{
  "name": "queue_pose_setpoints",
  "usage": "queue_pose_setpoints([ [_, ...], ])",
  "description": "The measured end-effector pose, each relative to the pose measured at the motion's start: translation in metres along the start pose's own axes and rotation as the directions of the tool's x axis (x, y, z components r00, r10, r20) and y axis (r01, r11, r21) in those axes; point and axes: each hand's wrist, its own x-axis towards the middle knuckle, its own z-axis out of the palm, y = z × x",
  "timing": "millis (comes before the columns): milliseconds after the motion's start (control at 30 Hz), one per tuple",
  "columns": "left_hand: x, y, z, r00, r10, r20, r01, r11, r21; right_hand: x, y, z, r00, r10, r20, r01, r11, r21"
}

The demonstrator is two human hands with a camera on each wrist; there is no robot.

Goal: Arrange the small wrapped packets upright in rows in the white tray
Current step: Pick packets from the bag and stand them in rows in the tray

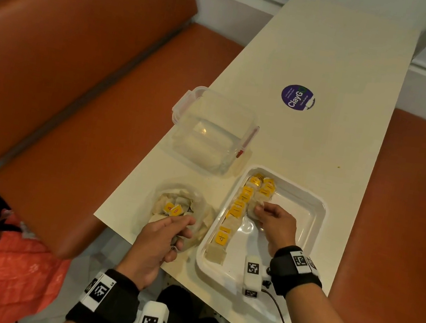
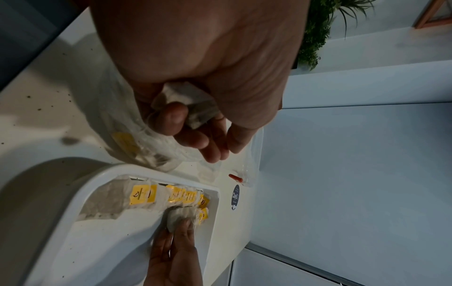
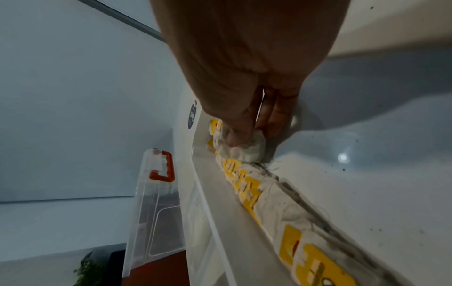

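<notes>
Packets [image 1: 237, 208] line white tray [image 1: 312, 204]; more fill clear bag [image 1: 204, 214].

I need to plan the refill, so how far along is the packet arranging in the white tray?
Done: one row of packets lines the white tray's left wall. In hand: the right hand pinches a packet at the start of a second row, and the left hand grips another by the bag of loose packets. Left: most of the tray floor is bare and the bag still holds packets.
</notes>
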Motion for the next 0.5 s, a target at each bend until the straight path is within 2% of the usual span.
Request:
queue_pose_setpoints([
  [233, 0.0026, 0.0043, 0.0060, 1.000, -0.008, 0.019, 0.007, 1.000, 0.025, 0.0019, 0.0058, 0.0032, 0.998, 0.026, -0.063, -0.025, 1.000, 0.010],
  [500, 0.0065, 0.0067, 0.0099, 0.999, -0.022, 0.027, 0.021, 0.999, 0.032, 0.0018, -0.0006, 0.0003, 0.985, -0.034, -0.168, 0.013, 0.992, -0.122],
])
